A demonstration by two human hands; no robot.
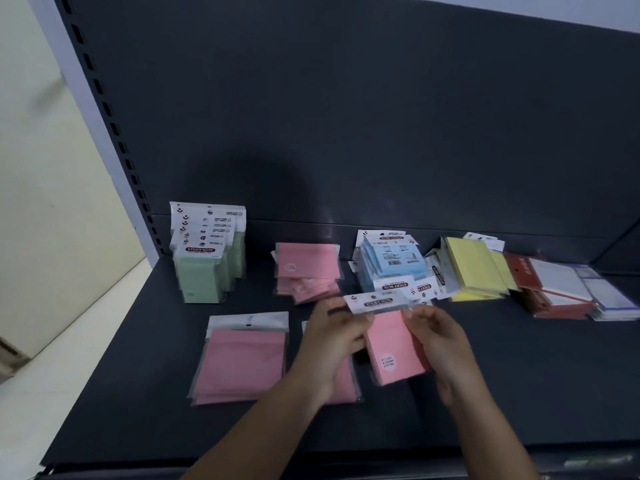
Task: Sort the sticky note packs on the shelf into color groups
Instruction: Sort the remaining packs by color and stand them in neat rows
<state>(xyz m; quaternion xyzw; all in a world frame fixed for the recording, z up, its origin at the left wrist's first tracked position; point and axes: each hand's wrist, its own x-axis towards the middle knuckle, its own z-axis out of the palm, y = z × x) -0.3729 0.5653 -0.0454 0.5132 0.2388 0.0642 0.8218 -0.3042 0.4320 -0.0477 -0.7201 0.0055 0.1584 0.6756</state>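
Observation:
Both of my hands hold one pink sticky note pack [393,344] upright above the dark shelf [519,375]. My left hand [330,344] grips its left edge and my right hand [438,341] its right edge, just below the white header card. Under my left hand lies another pink pack [343,382], mostly hidden. A pink pile [242,362] lies front left, and a second pink pile [308,268] sits farther back. Green packs [204,261] stand at the back left. Blue packs [391,265] and yellow packs [474,268] lie to the right.
Red-and-white packs [554,289] are stacked at the far right, by the shelf's end. The shelf's back panel [346,133] rises behind everything. A slotted upright [114,133] runs along the left side, with a pale wall beyond it.

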